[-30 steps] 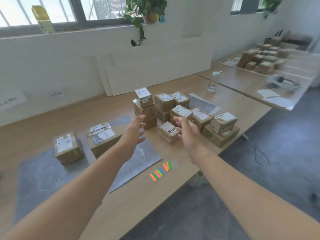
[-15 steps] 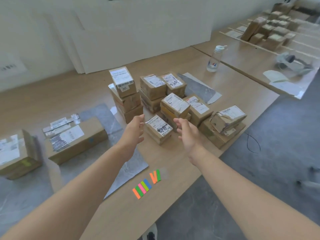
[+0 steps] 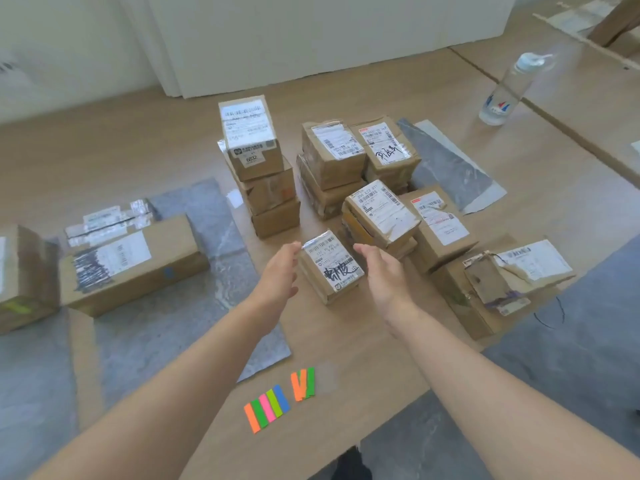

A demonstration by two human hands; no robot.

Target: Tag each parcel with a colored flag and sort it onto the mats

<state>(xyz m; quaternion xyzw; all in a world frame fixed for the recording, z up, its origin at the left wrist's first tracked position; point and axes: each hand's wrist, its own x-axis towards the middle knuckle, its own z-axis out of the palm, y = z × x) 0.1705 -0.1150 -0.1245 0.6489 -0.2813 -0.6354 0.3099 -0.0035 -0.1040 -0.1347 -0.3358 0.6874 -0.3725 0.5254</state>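
Parcel (image 3: 330, 266) with black handwriting across its white label sits on the bench (image 3: 346, 348), at the near edge of a cluster of small cardboard boxes, flanked by a person's bare hands. The left hand (image 3: 278, 271) is relaxed, fingers straight, its fingertips at the parcel's far left corner; whether they touch it cannot be told. The right hand (image 3: 381, 271) is likewise released, fingers extended just beside the parcel's right side, gripping nothing. Nearer the person, two sets of coloured flags (image 3: 266, 407) lie flat by the bench's front edge. A grey mat (image 3: 194, 327) to the left carries a long box (image 3: 135, 268), with another box (image 3: 24, 275) further left. Behind the cluster stands a three-box stack (image 3: 259, 168), and a second grey mat (image 3: 450, 168) lies at the rear right. A water bottle (image 3: 505, 91) stands well apart, far right.
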